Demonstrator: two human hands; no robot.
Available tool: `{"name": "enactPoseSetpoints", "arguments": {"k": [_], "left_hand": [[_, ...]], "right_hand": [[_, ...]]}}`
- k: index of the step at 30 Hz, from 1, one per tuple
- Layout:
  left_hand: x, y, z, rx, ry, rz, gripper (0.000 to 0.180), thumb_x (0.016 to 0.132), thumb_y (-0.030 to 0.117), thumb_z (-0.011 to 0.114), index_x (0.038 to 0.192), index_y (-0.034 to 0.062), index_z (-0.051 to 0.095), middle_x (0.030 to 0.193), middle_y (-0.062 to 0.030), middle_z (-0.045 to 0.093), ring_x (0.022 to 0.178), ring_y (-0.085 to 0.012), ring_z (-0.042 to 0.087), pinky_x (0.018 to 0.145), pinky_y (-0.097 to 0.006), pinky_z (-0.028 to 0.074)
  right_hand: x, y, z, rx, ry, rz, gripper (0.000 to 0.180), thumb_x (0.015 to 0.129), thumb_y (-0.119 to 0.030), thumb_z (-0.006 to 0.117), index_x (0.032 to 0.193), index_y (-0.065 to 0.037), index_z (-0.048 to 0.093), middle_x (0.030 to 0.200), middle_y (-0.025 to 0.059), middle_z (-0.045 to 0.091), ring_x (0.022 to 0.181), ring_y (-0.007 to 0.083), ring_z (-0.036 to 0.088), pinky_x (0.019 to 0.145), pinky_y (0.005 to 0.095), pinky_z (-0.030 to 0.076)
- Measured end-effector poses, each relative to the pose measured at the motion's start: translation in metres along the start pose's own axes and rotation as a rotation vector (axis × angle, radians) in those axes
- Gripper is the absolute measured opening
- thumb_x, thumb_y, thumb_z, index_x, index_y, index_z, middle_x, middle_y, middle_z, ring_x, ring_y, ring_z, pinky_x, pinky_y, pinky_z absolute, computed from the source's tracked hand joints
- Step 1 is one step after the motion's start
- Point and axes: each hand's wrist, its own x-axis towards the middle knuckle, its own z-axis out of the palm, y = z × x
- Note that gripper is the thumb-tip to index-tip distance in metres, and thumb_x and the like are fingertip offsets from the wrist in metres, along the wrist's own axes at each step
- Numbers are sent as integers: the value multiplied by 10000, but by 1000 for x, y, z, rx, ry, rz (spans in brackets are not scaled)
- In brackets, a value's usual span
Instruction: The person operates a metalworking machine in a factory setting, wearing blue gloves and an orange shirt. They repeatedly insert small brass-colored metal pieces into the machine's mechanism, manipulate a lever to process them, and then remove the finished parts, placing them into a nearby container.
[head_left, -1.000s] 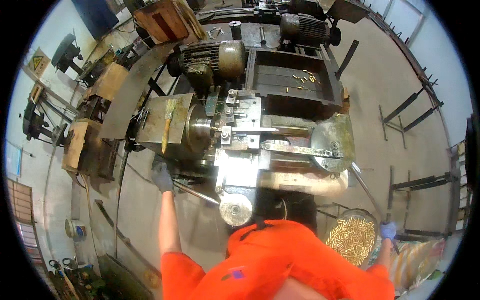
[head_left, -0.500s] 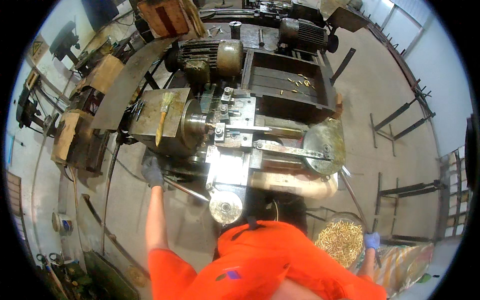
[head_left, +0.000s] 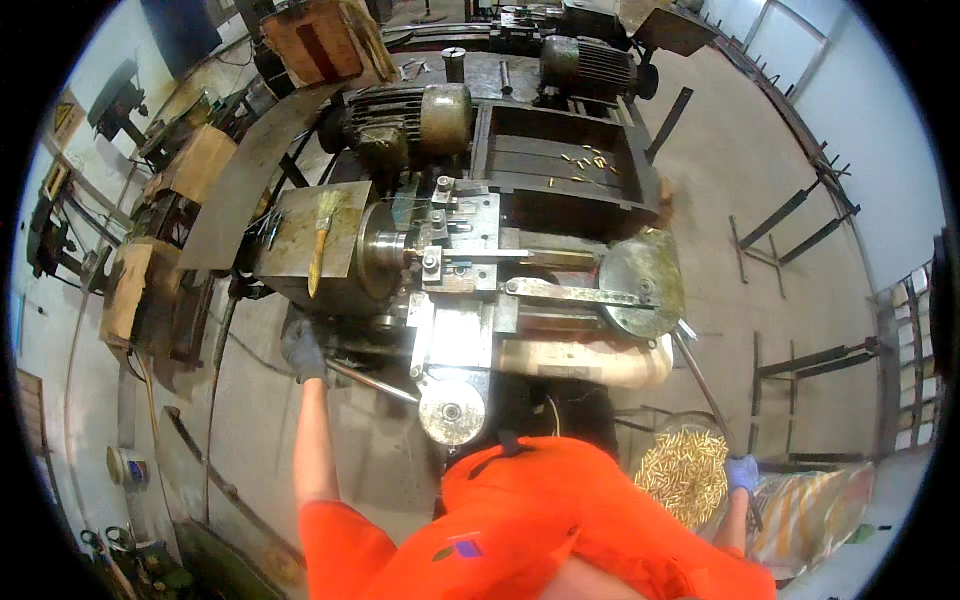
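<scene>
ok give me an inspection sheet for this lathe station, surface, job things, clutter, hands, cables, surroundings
surface: grey metal lathe, worn and oily; concrete floor around it.
job's things: long lever at the lathe's front; slanted rod on the right; bin of brass pieces.
clutter: paintbrush on the headstock cover; loose brass pieces in the rear tray.
grippers: left hand, gloved, closed on the lever; right hand, gloved, on the rod's lower end.
cables: thin cable on the floor at left.
surroundings: wooden crates, metal stands, shelving.
</scene>
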Motion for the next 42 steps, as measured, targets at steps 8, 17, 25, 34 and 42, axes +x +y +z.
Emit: {"name": "enactPoseSetpoints", "arguments": {"k": [8, 17, 25, 34, 42], "left_hand": [[6, -10, -2, 34, -21, 2, 215, 849, 100, 543, 955, -69, 621, 873, -86, 650, 755, -173, 566, 721, -310, 456], [2, -17, -1, 22, 14, 75, 176, 837, 114, 567, 896, -37, 636, 839, -76, 645, 718, -160, 552, 684, -295, 451], [22, -26, -18, 166, -265, 13, 180, 822, 163, 582, 833, -9, 636, 722, -49, 619, 637, -150, 530, 587, -302, 437], [11, 18, 5, 396, -407, 164, 162, 780, 151, 627, 810, -7, 610, 626, -77, 582, 538, -152, 535, 516, -315, 431], [-8, -14, -65, 564, -370, 128, 185, 768, 199, 616, 769, 20, 663, 628, -90, 619, 532, -193, 563, 508, -352, 416]], "right_hand": [[-3, 8, 6, 10, -6, 0, 367, 659, -280, 609, 809, 54, 634, 832, 284, 607, 843, 413, 602, 726, 442, 476], [-18, -4, -16, -32, 12, -5, 451, 669, -413, 644, 800, 18, 654, 838, 266, 618, 803, 395, 613, 734, 445, 484], [-6, -133, -16, 125, 241, -326, 338, 662, -384, 662, 876, -123, 679, 811, 148, 643, 766, 325, 605, 701, 421, 460], [176, -164, -16, -173, 241, -446, 316, 631, -343, 663, 903, -184, 680, 907, 65, 624, 892, 263, 547, 820, 426, 374], [223, -226, -40, -141, 238, -345, 434, 704, -370, 619, 1076, -145, 623, 1097, 101, 607, 1063, 281, 526, 936, 484, 325]]}}
